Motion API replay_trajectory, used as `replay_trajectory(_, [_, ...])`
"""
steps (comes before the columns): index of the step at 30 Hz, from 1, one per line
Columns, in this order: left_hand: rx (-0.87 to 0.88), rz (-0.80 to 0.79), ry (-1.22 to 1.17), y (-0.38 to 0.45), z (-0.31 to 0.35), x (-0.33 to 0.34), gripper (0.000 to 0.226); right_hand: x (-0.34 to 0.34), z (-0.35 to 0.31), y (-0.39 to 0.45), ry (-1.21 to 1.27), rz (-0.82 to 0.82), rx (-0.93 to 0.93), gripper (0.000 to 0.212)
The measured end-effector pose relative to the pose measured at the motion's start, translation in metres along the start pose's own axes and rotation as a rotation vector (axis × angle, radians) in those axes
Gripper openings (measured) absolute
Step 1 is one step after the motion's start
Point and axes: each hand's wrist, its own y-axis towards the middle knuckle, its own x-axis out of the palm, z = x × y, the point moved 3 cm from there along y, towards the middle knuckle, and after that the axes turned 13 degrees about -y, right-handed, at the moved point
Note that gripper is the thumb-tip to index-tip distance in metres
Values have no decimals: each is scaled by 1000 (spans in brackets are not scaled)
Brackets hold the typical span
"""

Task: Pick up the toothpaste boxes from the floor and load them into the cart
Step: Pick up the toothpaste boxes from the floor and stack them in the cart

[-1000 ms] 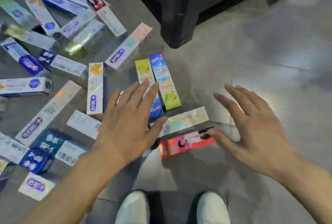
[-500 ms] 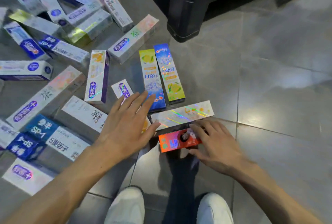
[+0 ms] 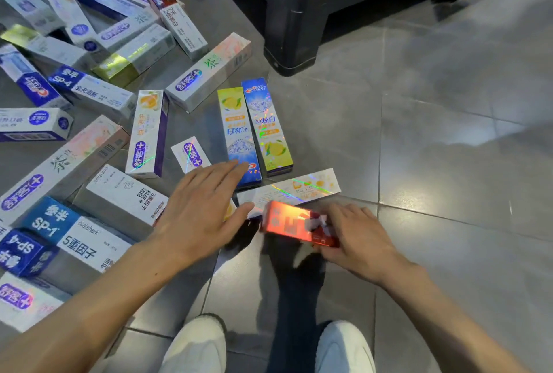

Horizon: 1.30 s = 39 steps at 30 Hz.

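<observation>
We were at the pick-up step: our right hand (image 3: 359,241) had its fingers curled round the red box (image 3: 294,224), tilted just off the floor (image 3: 449,163). Our left hand (image 3: 200,208) hovered flat, fingers straight, holding nothing. Next, we judged, came lifting it toward the cart (image 3: 299,13).

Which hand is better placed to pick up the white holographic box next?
Left. The left hand is open beside the white holographic box, while the right hand already grips the red box.
</observation>
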Motion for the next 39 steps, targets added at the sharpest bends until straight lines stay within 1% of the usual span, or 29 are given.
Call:
replay_trajectory(1, [28,9,-20,3,4,5,62,-6,6,-7,90,-9,54,53])
replay_trajectory(3, [72,-1,-45,10,11,19,57,-19,19,-23,306,62,188,55])
replay_trajectory(7, [126,-149,-52,29,31,65,60,-34,42,-56,630,189,455,52])
replay_trajectory(10, [133,-214,13,44,44,98,65,-34,52,-74,804,271,594,50])
replay_trajectory(12, [136,-195,83,52,47,113,65,-28,56,-82,902,299,647,48])
replay_trajectory(15, [128,-153,152,56,45,126,70,-19,56,-89,991,298,683,45])
replay_trajectory(19, [172,-104,253,61,33,134,79,-13,49,-87,1020,269,683,44])
replay_trajectory(21, [177,-95,286,66,28,136,79,-13,45,-82,1019,268,684,45])
replay_trajectory(23, [152,-114,255,68,28,134,75,-13,42,-75,999,271,687,46])
replay_trajectory(25, [92,-157,161,68,31,128,73,-14,38,-67,999,267,681,48])
replay_trajectory(27, [2,-226,-32,66,33,121,77,-16,36,-60,1038,275,691,49])
replay_trajectory(28, [-48,-234,-153,65,34,114,80,-17,36,-57,1070,287,704,49])
replay_trajectory(30, [-145,-171,-395,65,42,93,89,-22,35,-50,1139,315,724,49])
replay_trajectory(32, [-212,-60,-578,67,52,69,90,-28,34,-42,1172,343,722,49])
replay_trajectory(35, [-270,81,-719,70,71,27,77,-56,30,-31,1232,373,684,49])
replay_trajectory(37, [-358,156,-846,71,85,-13,57,-91,27,-28,1259,385,638,50])
replay_trajectory(39, [-414,181,-1002,71,99,-57,42,-138,24,-32,1277,401,602,48])
